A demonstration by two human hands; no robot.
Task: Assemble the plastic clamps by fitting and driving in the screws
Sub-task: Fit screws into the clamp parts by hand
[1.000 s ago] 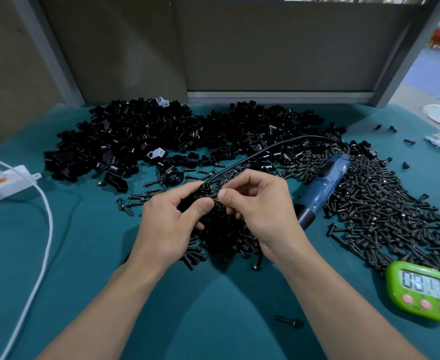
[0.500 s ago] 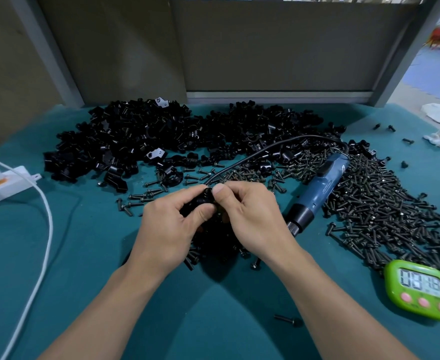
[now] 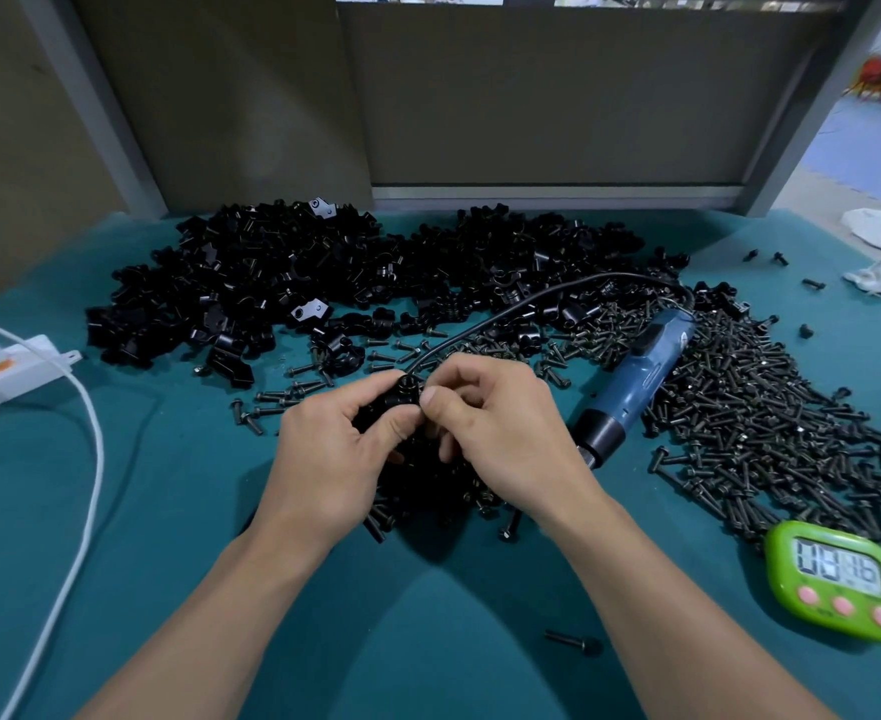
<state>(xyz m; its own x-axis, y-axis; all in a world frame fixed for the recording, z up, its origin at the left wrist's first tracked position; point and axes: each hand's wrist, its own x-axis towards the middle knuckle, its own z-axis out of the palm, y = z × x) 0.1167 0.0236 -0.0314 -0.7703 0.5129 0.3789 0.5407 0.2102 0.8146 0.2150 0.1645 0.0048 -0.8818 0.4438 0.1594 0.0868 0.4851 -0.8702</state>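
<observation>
A person's two hands meet at the middle of a teal bench [image 3: 168, 563]. Over the last second they have drawn closer together and shifted slightly toward the far side. The right hand [image 3: 506, 439] has brought its thumb and forefinger onto the top of the small black clamp [image 3: 394, 400], which the left hand [image 3: 334, 449] grips. The left fingers [image 3: 397, 423] are curled round the clamp. The right fingers [image 3: 433, 397] are pinched at its top edge, but whether they hold a screw cannot be told. This looks like hand-seating a screw, with driving yet to come. The electric screwdriver [image 3: 636, 387] lies just right of the hands, untouched. It has a smooth blue plastic barrel, a black collar and a thin black cord. The clamp is glossy moulded plastic with rounded lobes, like the heap of clamp parts [image 3: 324, 272] along the far side. A spread of dark metal screws [image 3: 771, 423], slim with flanged heads, covers the right. The bench surface looks matte and soft.
</observation>
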